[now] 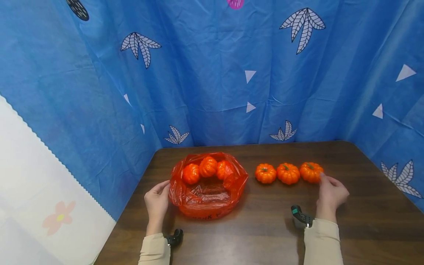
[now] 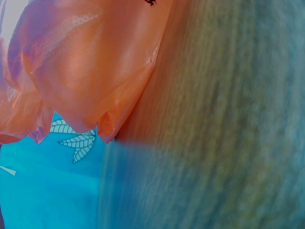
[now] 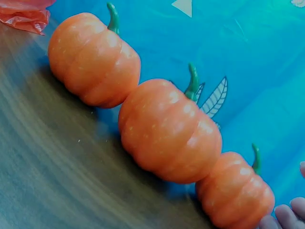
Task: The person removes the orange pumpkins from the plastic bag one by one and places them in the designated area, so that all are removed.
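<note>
A red plastic bag (image 1: 207, 211) lies on the table with its mouth spread wide. Inside it are three small orange pumpkins, one of them a ribbed pumpkin (image 1: 208, 166) at the back. My left hand (image 1: 157, 198) pinches the bag's left rim; in the left wrist view the bag (image 2: 95, 71) fills the upper left and the hand is out of sight. Three more pumpkins with green stems stand in a row right of the bag, the middle pumpkin (image 3: 169, 131) among them. My right hand (image 1: 332, 193) has its fingertips at the right side of the rightmost pumpkin (image 1: 310, 172).
A dark wooden table (image 1: 251, 232) carries everything. Behind it hangs a blue patterned curtain (image 1: 218, 73), close to the back edge. A white cloth (image 1: 39, 198) lies beyond the table's left edge. Each wrist wears a small black camera, such as the right camera (image 1: 301, 217).
</note>
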The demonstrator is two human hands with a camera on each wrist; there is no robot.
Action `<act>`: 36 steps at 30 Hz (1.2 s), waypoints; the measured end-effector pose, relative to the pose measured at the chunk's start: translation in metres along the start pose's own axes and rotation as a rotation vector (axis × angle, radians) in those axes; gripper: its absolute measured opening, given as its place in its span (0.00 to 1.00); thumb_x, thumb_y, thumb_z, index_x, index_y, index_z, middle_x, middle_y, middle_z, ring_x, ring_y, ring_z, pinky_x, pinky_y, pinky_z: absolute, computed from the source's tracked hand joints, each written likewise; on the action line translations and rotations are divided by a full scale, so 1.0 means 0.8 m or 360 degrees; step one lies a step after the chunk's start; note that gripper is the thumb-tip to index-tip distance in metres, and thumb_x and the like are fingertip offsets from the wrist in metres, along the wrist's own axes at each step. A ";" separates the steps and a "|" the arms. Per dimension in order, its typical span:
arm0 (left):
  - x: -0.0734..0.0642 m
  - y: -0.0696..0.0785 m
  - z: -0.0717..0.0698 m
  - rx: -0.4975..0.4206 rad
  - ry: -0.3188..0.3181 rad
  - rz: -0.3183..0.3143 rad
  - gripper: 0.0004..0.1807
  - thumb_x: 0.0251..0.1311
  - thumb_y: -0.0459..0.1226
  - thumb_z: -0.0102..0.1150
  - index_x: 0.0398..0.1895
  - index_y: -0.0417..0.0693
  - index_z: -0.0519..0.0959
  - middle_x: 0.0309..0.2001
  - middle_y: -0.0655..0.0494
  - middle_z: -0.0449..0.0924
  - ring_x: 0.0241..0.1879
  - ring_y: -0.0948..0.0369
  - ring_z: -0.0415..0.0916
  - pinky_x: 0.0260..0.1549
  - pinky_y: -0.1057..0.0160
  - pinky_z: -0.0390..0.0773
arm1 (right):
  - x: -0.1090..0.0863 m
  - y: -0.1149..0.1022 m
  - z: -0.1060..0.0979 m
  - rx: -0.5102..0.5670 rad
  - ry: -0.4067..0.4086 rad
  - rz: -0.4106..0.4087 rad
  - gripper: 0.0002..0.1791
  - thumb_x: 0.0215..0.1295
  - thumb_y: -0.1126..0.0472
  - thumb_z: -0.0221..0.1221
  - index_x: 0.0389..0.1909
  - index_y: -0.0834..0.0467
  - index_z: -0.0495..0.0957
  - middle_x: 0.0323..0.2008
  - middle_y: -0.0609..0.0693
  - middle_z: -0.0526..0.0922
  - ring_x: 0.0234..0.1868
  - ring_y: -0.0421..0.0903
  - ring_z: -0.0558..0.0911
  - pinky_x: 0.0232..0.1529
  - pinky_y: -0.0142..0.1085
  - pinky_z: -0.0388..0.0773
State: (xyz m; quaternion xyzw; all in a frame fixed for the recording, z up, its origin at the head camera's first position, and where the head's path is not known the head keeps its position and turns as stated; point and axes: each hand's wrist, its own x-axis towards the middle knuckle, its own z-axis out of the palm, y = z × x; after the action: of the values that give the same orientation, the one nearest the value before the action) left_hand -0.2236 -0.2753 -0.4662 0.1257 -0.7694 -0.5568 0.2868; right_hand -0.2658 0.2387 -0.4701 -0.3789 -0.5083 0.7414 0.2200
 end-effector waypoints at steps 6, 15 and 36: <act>0.000 -0.001 0.000 -0.0003 0.0003 -0.0018 0.08 0.64 0.32 0.64 0.43 0.40 0.88 0.44 0.41 0.88 0.38 0.66 0.86 0.34 0.76 0.83 | -0.016 -0.010 0.009 -0.0136 -0.0039 -0.0110 0.11 0.61 0.49 0.68 0.39 0.49 0.83 0.39 0.39 0.73 0.39 0.35 0.73 0.39 0.20 0.77; -0.001 0.001 -0.001 -0.0003 0.0005 -0.0008 0.08 0.64 0.32 0.64 0.43 0.39 0.88 0.44 0.40 0.88 0.39 0.63 0.87 0.34 0.77 0.82 | -0.041 -0.022 0.028 -0.0200 -0.0147 -0.0157 0.27 0.62 0.48 0.68 0.57 0.57 0.80 0.42 0.37 0.73 0.42 0.35 0.72 0.51 0.26 0.76; -0.002 0.001 0.001 -0.0051 -0.0019 -0.0042 0.10 0.64 0.35 0.65 0.44 0.40 0.88 0.45 0.40 0.88 0.38 0.65 0.87 0.35 0.76 0.83 | -0.091 -0.027 0.077 -0.0697 -0.0685 -0.0431 0.34 0.67 0.39 0.60 0.65 0.57 0.75 0.67 0.56 0.75 0.65 0.53 0.73 0.69 0.48 0.72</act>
State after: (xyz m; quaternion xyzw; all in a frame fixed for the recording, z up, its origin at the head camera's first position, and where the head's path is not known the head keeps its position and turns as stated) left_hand -0.2225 -0.2738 -0.4660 0.1279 -0.7603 -0.5736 0.2767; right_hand -0.2702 0.1589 -0.4137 -0.1810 -0.7361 0.6416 0.1174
